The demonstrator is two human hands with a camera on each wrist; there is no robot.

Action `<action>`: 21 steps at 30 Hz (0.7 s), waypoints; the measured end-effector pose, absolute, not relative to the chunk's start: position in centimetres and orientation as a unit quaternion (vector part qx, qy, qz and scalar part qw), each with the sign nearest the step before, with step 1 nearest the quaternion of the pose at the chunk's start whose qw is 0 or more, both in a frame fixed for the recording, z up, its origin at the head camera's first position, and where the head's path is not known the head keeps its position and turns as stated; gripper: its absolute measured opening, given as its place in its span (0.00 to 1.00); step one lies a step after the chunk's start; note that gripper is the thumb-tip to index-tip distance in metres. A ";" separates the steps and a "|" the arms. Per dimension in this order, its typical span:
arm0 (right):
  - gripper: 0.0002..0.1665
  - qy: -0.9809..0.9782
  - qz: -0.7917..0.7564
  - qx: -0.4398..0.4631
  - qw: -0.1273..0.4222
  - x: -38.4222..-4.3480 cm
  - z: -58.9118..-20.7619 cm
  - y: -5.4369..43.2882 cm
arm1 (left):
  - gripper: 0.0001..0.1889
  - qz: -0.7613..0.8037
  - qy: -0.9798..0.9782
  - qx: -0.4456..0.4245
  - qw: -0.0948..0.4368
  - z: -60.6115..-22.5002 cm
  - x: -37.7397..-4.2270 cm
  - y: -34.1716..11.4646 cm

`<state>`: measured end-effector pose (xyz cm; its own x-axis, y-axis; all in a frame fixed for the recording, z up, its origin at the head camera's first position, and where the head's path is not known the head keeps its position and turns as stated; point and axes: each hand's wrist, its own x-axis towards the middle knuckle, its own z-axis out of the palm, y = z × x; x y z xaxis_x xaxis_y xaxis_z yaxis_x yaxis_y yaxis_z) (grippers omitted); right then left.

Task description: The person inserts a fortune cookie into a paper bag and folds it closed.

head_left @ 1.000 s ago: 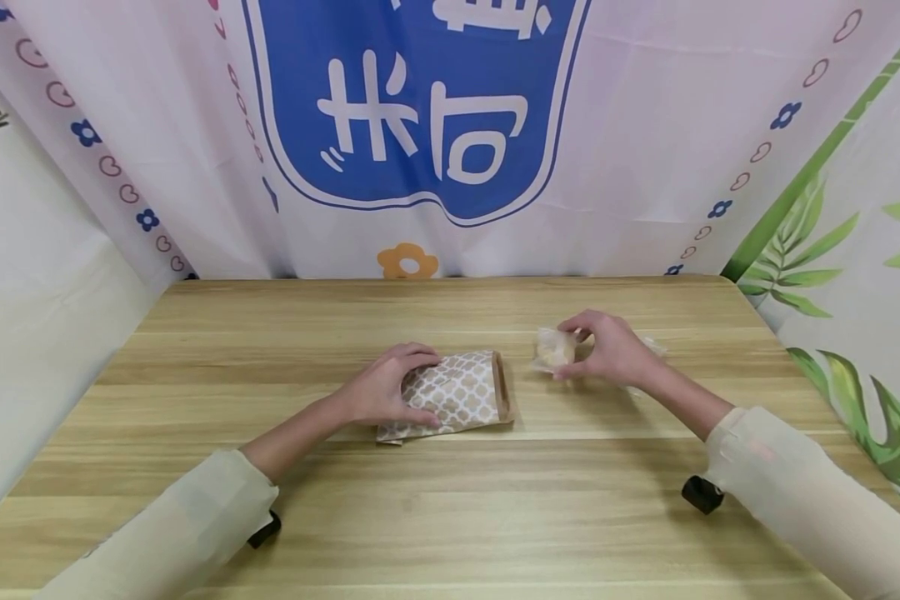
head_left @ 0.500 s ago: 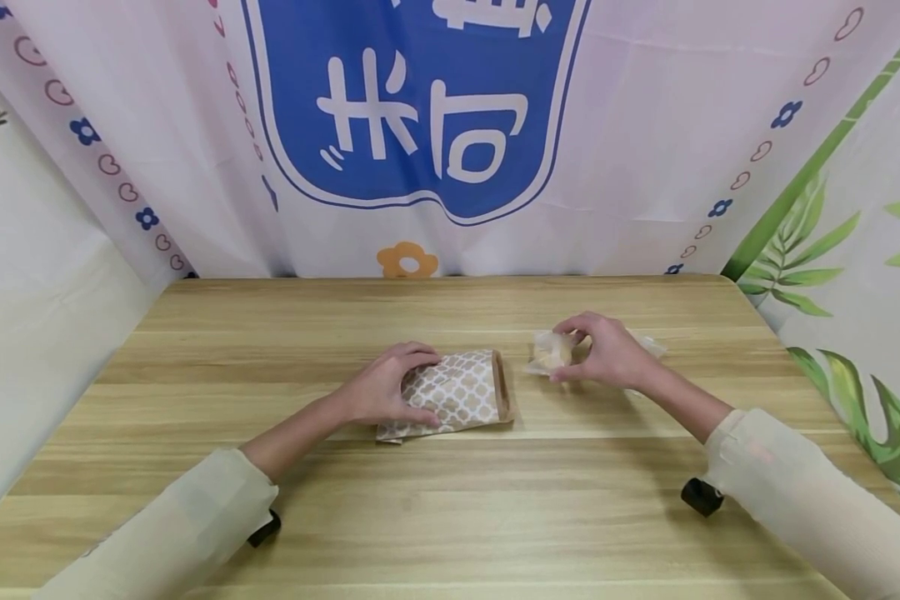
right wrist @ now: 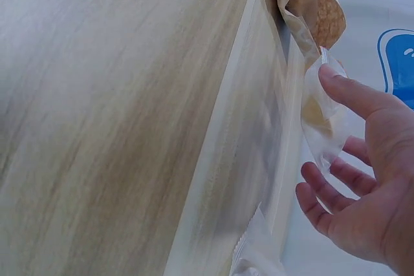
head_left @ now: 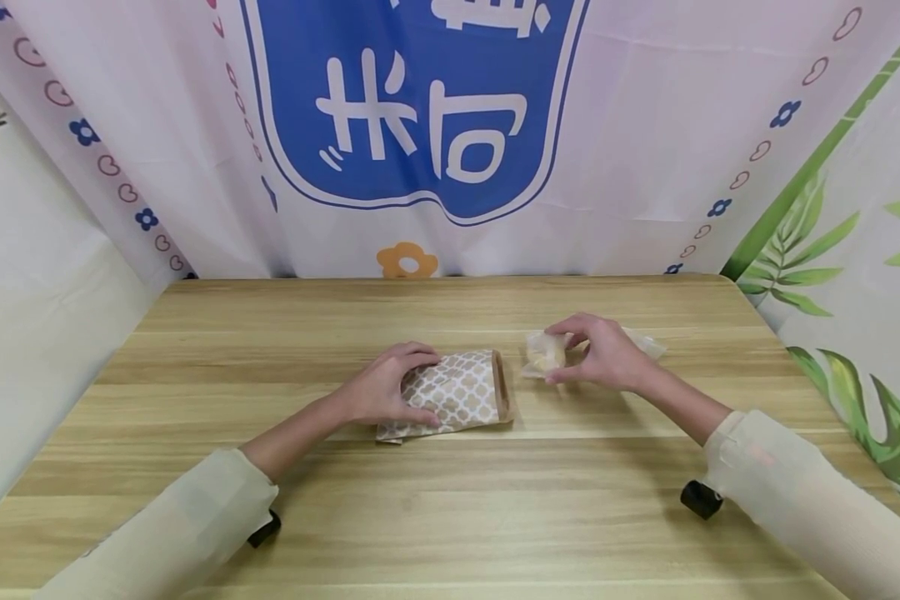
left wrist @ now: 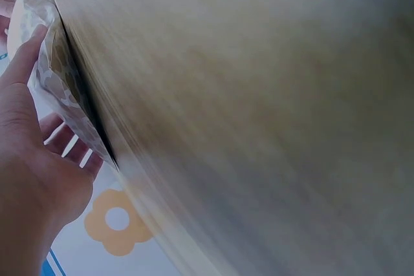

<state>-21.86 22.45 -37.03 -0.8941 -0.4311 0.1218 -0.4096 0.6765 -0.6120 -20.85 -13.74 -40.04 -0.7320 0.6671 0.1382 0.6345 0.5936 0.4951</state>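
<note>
A paper bag (head_left: pixel 465 392) with a white and tan lattice print lies flat on the table, its mouth facing right. My left hand (head_left: pixel 378 387) holds its closed end, thumb on the near edge and fingers on the far edge. In the right wrist view the bag's mouth (right wrist: pixel 299 14) gapes and shows brown inside. Just right of that mouth, my right hand (head_left: pixel 603 354) pinches a small pale yellow item in a clear wrapper (head_left: pixel 544 352) between thumb and fingers. The left wrist view shows the left thumb (left wrist: pixel 29 53) lying along the printed paper.
Another clear packet (head_left: pixel 647 343) lies behind the right wrist, partly hidden by it; the right wrist view shows its crimped corner (right wrist: pixel 255 250). A printed curtain (head_left: pixel 630 167) hangs along the back edge of the wooden table (head_left: pixel 450 517).
My right hand has shifted slightly left with the wrapped item, closer to the bag's mouth. More of the packet behind the wrist now shows. The left hand and bag have stayed still.
</note>
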 end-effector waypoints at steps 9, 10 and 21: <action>0.42 0.911 -0.344 -0.226 0.013 -21.5 -37.0 22.1 | 0.46 0.261 0.894 0.363 0.031 -40.1 -20.9 -13.8; 0.42 0.909 -0.349 -0.226 0.015 -21.5 -37.0 22.1 | 0.46 0.262 0.894 0.363 0.031 -40.1 -20.9 -13.8; 0.36 0.885 -0.380 -0.269 0.022 -21.3 -36.9 22.0 | 0.46 0.263 0.895 0.359 0.038 -40.1 -20.9 -13.8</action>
